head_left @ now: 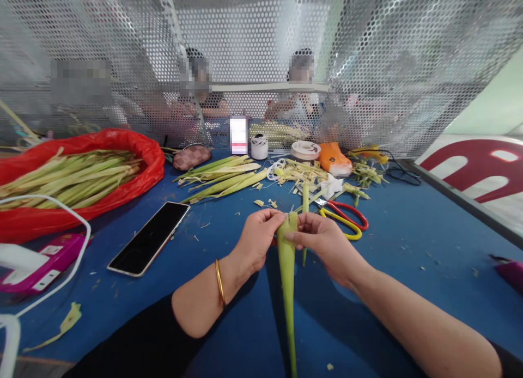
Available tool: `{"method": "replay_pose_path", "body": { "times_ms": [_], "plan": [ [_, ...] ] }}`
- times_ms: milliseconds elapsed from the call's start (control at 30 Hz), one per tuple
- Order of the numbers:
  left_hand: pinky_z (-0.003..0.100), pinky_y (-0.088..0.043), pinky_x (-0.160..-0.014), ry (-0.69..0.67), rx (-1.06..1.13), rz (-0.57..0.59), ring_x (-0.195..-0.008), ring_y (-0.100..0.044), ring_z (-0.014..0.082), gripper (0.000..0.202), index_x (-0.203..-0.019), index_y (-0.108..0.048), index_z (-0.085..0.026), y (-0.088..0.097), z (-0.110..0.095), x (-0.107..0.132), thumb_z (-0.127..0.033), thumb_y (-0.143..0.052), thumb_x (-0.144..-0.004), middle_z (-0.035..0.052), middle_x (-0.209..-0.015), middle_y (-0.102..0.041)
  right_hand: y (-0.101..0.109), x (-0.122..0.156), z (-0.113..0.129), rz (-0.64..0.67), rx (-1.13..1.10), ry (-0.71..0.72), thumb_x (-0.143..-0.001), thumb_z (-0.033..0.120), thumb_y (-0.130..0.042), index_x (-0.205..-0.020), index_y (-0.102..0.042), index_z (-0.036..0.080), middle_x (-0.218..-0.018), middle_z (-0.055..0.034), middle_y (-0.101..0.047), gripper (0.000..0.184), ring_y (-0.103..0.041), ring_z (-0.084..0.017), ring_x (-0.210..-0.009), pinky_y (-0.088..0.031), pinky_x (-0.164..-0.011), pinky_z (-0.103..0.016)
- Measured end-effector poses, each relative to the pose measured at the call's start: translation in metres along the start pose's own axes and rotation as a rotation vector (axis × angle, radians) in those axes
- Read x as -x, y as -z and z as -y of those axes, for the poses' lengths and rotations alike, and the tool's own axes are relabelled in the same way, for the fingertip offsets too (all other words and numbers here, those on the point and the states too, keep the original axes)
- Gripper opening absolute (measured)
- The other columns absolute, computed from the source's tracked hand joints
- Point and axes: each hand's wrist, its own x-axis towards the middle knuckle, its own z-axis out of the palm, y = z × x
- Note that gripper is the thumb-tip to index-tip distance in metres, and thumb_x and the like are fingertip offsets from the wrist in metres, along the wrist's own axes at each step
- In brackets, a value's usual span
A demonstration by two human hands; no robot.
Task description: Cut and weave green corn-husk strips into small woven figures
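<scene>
My left hand [261, 233] pinches the upper left edge of a long green corn husk [287, 274], whose narrow end hangs toward me over the blue table. On the other edge, my right hand [321, 237] grips the same husk between thumb and fingers. A thin green strip [305, 195] stands out by the right fingers, its lower tip showing beneath them. Pale thread seems to show at the husk's top, though the fingers hide most of it. Just beyond my right hand lie scissors [345, 219] with one red and one yellow handle.
Husks fill a red bag [157, 159] on the left. A phone [149, 239] and a magenta power strip [53, 263] lie nearer. Loose husks [229, 176], scraps [300, 172], a tape roll [305, 150] and an orange tissue pack [333, 157] line the back. People sit behind a perforated screen [253, 46].
</scene>
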Motion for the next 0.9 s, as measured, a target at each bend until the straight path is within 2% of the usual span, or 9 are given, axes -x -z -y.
{"method": "replay_pose_path", "body": {
  "times_ms": [100, 300, 467, 700, 800, 900],
  "plan": [
    [0.02, -0.04, -0.046, 0.004, -0.001, -0.011, -0.052, -0.049, 0.0094, 0.019, -0.071, -0.06, -0.015, -0.0008, 0.0006, 0.0002, -0.034, -0.065, -0.069, -0.001, -0.061, -0.058, -0.0002, 0.0006, -0.0021, -0.001, 0.016, 0.01, -0.062, 0.028, -0.079, -0.076, -0.064, 0.016, -0.068, 0.0006, -0.063, 0.024, -0.053, -0.011, -0.061, -0.042, -0.056, -0.025],
    [0.019, -0.038, -0.045, 0.009, 0.024, -0.016, -0.05, -0.047, 0.0084, 0.019, -0.069, -0.059, -0.016, -0.002, -0.0024, 0.0015, -0.034, -0.066, -0.068, -0.0018, -0.06, -0.057, -0.0038, 0.0032, 0.001, -0.062, 0.09, 0.136, -0.061, 0.031, -0.079, -0.073, -0.06, 0.019, -0.064, 0.0016, -0.061, 0.025, -0.054, -0.013, -0.059, -0.043, -0.057, -0.027],
    [0.02, -0.037, -0.045, 0.004, 0.034, -0.059, -0.051, -0.048, 0.0087, 0.018, -0.069, -0.06, -0.016, 0.0001, -0.0002, -0.0021, -0.033, -0.066, -0.067, -0.0026, -0.06, -0.056, -0.0057, 0.0054, 0.0021, 0.016, 0.039, 0.004, -0.059, 0.031, -0.079, -0.072, -0.061, 0.018, -0.064, 0.0018, -0.06, 0.025, -0.052, -0.012, -0.058, -0.042, -0.055, -0.025],
    [0.02, -0.035, -0.044, 0.003, 0.074, -0.048, -0.048, -0.044, 0.0077, 0.016, -0.066, -0.057, -0.017, 0.0006, 0.0011, -0.0038, -0.03, -0.065, -0.066, -0.0046, -0.056, -0.052, -0.0056, 0.0081, 0.0034, -0.047, 0.097, 0.099, -0.061, 0.036, -0.079, -0.072, -0.061, 0.019, -0.065, 0.0008, -0.062, 0.027, -0.054, -0.013, -0.059, -0.043, -0.057, -0.027],
    [0.02, -0.036, -0.045, 0.0, 0.074, -0.061, -0.048, -0.045, 0.0083, 0.016, -0.069, -0.057, -0.017, 0.0012, 0.0, -0.0043, -0.031, -0.064, -0.068, -0.0044, -0.056, -0.053, -0.0067, 0.0081, 0.0035, -0.007, 0.039, 0.031, -0.058, 0.034, -0.082, -0.074, -0.063, 0.019, -0.067, 0.0004, -0.064, 0.029, -0.056, -0.014, -0.061, -0.044, -0.059, -0.027],
    [0.021, -0.036, -0.049, -0.047, 0.027, -0.076, -0.051, -0.045, 0.0088, 0.019, -0.071, -0.058, -0.017, 0.0016, 0.001, -0.0053, -0.035, -0.064, -0.071, -0.0036, -0.059, -0.055, -0.0077, 0.0077, 0.0018, 0.032, -0.01, -0.051, -0.055, 0.033, -0.083, -0.067, -0.063, 0.017, -0.06, 0.0017, -0.061, 0.028, -0.051, -0.011, -0.055, -0.041, -0.055, -0.026]
  ]
}}
